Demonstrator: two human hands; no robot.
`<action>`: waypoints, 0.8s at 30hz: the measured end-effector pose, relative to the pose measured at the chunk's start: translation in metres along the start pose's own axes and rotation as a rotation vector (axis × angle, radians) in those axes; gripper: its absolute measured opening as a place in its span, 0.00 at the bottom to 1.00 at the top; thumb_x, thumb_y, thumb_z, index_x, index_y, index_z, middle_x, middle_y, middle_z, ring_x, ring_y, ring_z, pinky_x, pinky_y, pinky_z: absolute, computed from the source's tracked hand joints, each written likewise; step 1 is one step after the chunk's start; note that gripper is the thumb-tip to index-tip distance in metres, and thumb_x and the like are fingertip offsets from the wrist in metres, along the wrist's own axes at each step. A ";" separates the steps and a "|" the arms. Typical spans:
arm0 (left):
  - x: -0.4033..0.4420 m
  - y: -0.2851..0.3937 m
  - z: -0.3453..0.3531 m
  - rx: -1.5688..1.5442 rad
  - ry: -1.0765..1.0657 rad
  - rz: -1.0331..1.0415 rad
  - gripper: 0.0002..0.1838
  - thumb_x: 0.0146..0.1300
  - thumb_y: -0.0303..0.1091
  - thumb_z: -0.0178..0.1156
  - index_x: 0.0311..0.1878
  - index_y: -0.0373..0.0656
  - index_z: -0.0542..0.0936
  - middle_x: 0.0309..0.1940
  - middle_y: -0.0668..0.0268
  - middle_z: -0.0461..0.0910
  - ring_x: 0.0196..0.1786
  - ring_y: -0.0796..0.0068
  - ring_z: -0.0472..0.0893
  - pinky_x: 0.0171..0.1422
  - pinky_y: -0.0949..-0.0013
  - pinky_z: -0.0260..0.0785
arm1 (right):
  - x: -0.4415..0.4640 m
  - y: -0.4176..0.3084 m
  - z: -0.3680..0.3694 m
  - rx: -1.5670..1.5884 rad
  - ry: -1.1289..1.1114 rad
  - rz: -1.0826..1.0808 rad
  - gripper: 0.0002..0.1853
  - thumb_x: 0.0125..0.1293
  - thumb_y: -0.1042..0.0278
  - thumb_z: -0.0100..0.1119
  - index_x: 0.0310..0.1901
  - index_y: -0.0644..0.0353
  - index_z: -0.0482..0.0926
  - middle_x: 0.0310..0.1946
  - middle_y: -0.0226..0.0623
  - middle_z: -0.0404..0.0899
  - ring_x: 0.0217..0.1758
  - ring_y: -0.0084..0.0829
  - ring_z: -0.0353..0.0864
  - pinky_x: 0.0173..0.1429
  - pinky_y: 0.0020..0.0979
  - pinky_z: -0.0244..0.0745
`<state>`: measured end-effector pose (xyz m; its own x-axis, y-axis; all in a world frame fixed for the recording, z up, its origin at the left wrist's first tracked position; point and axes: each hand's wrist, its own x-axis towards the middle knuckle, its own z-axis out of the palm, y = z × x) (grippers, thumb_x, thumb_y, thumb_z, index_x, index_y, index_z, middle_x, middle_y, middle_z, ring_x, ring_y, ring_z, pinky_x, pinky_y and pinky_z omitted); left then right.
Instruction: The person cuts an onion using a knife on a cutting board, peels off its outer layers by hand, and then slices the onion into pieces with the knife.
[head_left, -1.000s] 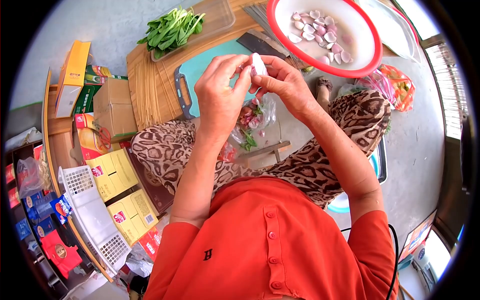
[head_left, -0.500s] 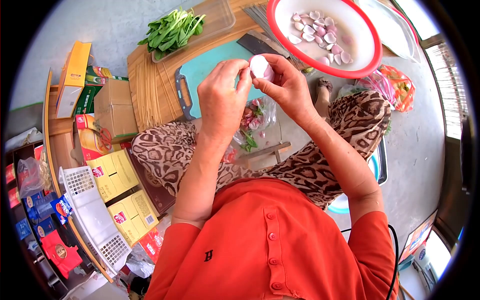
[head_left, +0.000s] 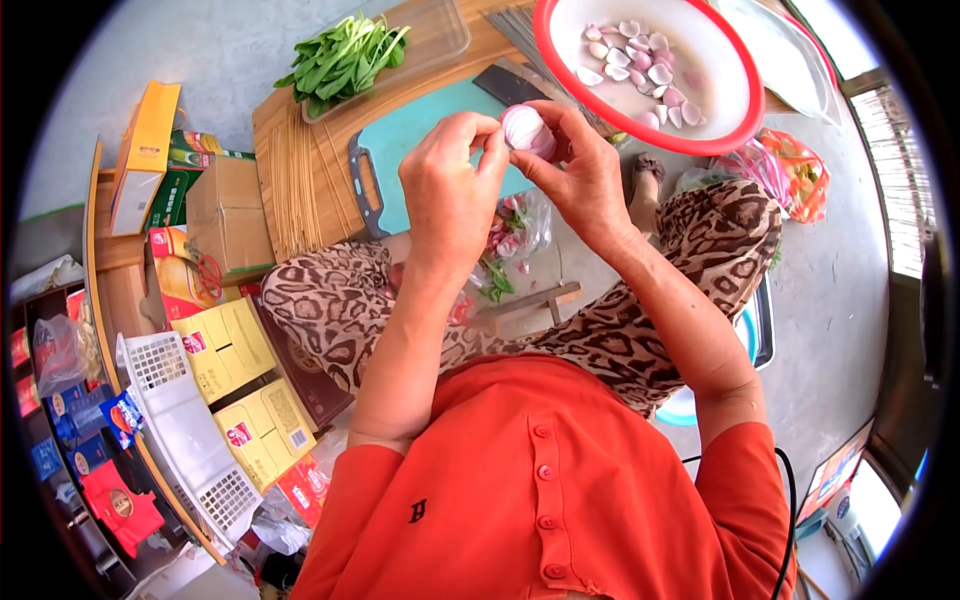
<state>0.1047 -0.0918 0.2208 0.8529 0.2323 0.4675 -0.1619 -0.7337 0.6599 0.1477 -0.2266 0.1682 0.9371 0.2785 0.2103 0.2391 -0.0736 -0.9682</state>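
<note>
My right hand (head_left: 580,172) holds a halved purple onion (head_left: 528,132) in its fingers, with the pale ringed cut face showing. My left hand (head_left: 452,180) is closed in a pinch at the onion's left edge; whether a loose layer is between those fingertips is hidden. Beyond the hands, a white bowl with a red rim (head_left: 742,128) contains several separated onion pieces (head_left: 660,75). A turquoise cutting board (head_left: 400,140) lies below and behind the hands, with a dark knife blade (head_left: 515,92) at its far edge.
Bamboo skewers (head_left: 292,190) lie on the wooden table (head_left: 268,125) at left. Green leaves (head_left: 345,62) fill part of a clear tray (head_left: 445,30). A plastic bag of onion scraps (head_left: 515,230) sits between my knees. Boxes (head_left: 228,348) stand on the left.
The onion has turned so more of its ringed cut face shows toward me. Both hands have shifted only slightly. Bowl, board and leaves stay where they were.
</note>
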 end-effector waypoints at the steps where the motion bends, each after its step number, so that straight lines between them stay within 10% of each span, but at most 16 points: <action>1: 0.000 0.000 0.000 0.027 -0.007 -0.014 0.03 0.57 0.22 0.67 0.35 0.37 0.82 0.30 0.63 0.86 0.33 0.73 0.86 0.39 0.71 0.78 | 0.001 0.001 0.000 -0.023 0.006 -0.028 0.25 0.56 0.71 0.74 0.55 0.60 0.76 0.40 0.37 0.83 0.38 0.28 0.82 0.44 0.30 0.81; 12: 0.003 -0.007 0.004 -0.068 0.032 -0.081 0.06 0.52 0.19 0.64 0.31 0.38 0.76 0.25 0.63 0.81 0.27 0.70 0.83 0.33 0.68 0.75 | 0.001 0.001 0.000 -0.044 -0.044 -0.063 0.23 0.58 0.70 0.72 0.54 0.59 0.76 0.42 0.38 0.85 0.44 0.31 0.85 0.47 0.31 0.81; 17: 0.008 -0.019 -0.005 -0.517 -0.070 -0.424 0.02 0.60 0.21 0.62 0.34 0.34 0.78 0.26 0.69 0.82 0.28 0.82 0.81 0.34 0.75 0.74 | 0.007 0.000 -0.005 0.547 -0.293 0.230 0.21 0.66 0.64 0.67 0.56 0.64 0.75 0.50 0.35 0.83 0.45 0.28 0.84 0.49 0.28 0.78; 24: -0.002 -0.017 -0.007 -0.575 -0.046 -0.384 0.07 0.59 0.21 0.65 0.40 0.35 0.79 0.34 0.66 0.82 0.32 0.81 0.81 0.38 0.75 0.75 | 0.016 0.008 -0.015 1.063 -0.330 0.605 0.20 0.69 0.54 0.59 0.55 0.57 0.76 0.52 0.34 0.81 0.50 0.27 0.82 0.49 0.27 0.73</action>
<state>0.1023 -0.0758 0.2125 0.9205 0.3715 0.1210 -0.0705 -0.1467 0.9867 0.1685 -0.2372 0.1661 0.6806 0.7054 -0.1980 -0.6689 0.4880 -0.5608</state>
